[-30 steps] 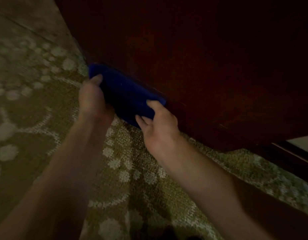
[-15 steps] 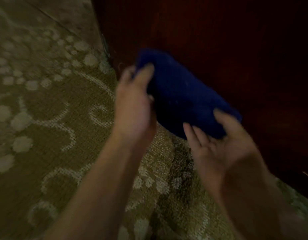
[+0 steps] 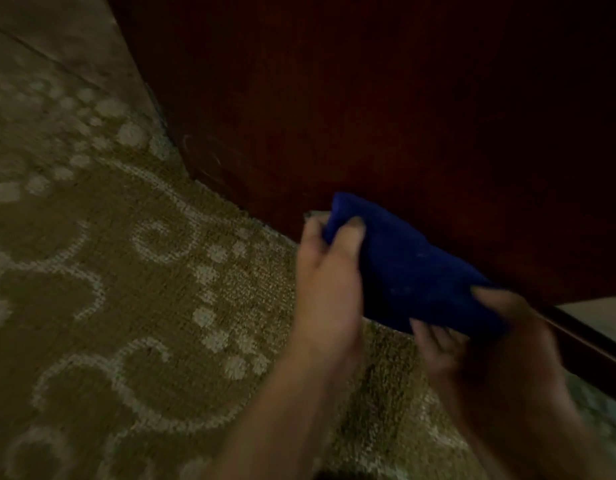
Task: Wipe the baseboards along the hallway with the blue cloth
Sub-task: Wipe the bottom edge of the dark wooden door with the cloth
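A folded dark blue cloth (image 3: 414, 271) is held low against the dark red-brown wooden baseboard panel (image 3: 368, 116), just above the carpet. My left hand (image 3: 329, 271) grips the cloth's left end, thumb and fingers curled round it. At the cloth's right end my right hand (image 3: 479, 337) holds it with the thumb on top and the fingers underneath. The hands are motion-blurred. Both forearms reach in from the bottom edge.
Olive carpet (image 3: 126, 271) with pale circle and dot patterns covers the floor on the left and below. A plain pale strip of floor (image 3: 64, 39) runs at the top left. A lighter wall patch (image 3: 604, 313) shows at the right, above a dark skirting strip.
The cloth and both hands have slid rightwards along the wooden panel and dropped lower near the carpet. My view has shifted with them.
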A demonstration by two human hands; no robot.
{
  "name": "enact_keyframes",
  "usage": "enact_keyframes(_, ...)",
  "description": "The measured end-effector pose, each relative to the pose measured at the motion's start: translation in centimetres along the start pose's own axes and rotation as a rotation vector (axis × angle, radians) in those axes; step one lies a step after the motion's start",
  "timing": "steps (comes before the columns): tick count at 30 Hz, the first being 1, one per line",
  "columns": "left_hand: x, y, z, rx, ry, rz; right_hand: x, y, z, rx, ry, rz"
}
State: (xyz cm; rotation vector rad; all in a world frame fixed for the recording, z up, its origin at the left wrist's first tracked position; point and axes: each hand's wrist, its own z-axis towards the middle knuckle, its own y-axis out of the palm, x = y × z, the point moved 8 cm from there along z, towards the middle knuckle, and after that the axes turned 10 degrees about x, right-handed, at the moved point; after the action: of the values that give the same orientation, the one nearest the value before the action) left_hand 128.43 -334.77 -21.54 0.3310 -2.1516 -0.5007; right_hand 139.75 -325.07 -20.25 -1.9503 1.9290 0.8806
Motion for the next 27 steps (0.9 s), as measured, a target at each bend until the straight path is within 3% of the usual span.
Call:
enact_keyframes(4,-1.7,-0.1,0.2,0.064,0.024,0.034,0.6,-0.2,0.7,-0.029,-0.007,0.009)
enact_keyframes(7,-3.0,-2.9,2.2,0.166,-0.095,0.065,4.3,-0.8,2.7,0.146,0.049,-0.081)
enact_keyframes(9,-2.1,-3.4,2.3,0.119,-0.108,0.054,4.8,-0.3,2.5,0.185,0.049,-0.1)
enact_keyframes(13,4.8,-2.0,1.1,-0.054,0.182,-0.062,1.4,2.6,-0.5,-0.049,-0.035,-0.068)
enact_keyframes(15,6.2,-1.7,1.5,-0.051,0.228,-0.098,1.0,3.6,-0.8,-0.14,-0.043,-0.057)
enact_keyframes(17,4.1,-2.9,2.9,0.062,0.185,-0.032,2.9,3.2,0.8,-0.108,-0.059,-0.093)
enact_keyframes(19,0.6,-4.8,4.1,0.148,0.01,0.012,5.7,2.3,3.3,-0.008,-0.036,-0.134)
enact_keyframes(22,-1.4,-7.7,5.3,0.088,-0.315,0.037,7.8,1.9,4.7,0.137,-0.031,-0.149)
enact_keyframes(24,0.3,-9.3,5.7,0.05,-0.377,0.106,8.1,2.7,4.0,0.142,-0.011,-0.105)
enact_keyframes(27,4.9,-10.4,4.6,0.048,-0.336,0.144,8.7,5.1,0.5,0.113,0.03,-0.148)
